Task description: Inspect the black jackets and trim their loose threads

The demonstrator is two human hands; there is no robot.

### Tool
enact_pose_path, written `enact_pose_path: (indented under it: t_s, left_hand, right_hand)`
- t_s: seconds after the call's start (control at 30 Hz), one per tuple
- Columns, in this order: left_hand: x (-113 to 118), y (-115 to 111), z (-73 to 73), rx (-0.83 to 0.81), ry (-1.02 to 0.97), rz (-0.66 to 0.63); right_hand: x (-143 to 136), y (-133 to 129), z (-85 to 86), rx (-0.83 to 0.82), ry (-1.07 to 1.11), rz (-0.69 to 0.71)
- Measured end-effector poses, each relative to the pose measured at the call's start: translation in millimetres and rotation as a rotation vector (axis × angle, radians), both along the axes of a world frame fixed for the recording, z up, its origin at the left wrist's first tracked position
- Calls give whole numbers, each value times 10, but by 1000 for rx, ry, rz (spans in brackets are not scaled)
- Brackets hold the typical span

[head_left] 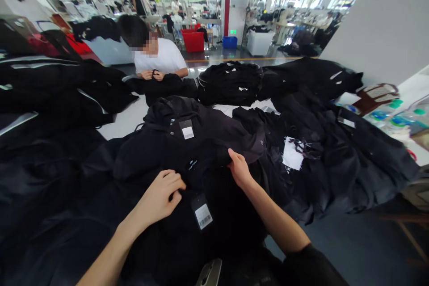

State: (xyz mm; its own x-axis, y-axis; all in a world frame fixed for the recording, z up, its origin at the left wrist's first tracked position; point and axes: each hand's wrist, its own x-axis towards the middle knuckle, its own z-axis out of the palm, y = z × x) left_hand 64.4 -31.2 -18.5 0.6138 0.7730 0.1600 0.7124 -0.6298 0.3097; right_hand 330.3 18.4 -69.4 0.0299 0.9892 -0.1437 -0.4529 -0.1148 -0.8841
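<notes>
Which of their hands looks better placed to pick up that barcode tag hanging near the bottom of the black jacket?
Probably the left hand. It grips the black jacket right beside the barcode tag, while the right hand holds a fold higher up, farther from the tag.

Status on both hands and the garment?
Left hand fisted on black jacket. Right hand pinching its fold. Barcode tag between hands. More black garments piled alongside.

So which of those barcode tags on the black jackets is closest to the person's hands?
The lower barcode tag, lying just beside the left hand on the black jacket. The other barcode tag sits farther up, near the collar, beyond both hands.
</notes>
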Motion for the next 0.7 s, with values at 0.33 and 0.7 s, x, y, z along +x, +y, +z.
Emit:
enact_pose_path:
  t_s: [0.33, 0.7]
  left_hand:
    - [-321, -110, -80, -7, -5, 506]
    - [-429, -34, -305, -448, 265, 763]
  right_hand:
    - [-111, 21, 16, 16, -152, 54]
    - [40, -9, 139, 322, -996, 283]
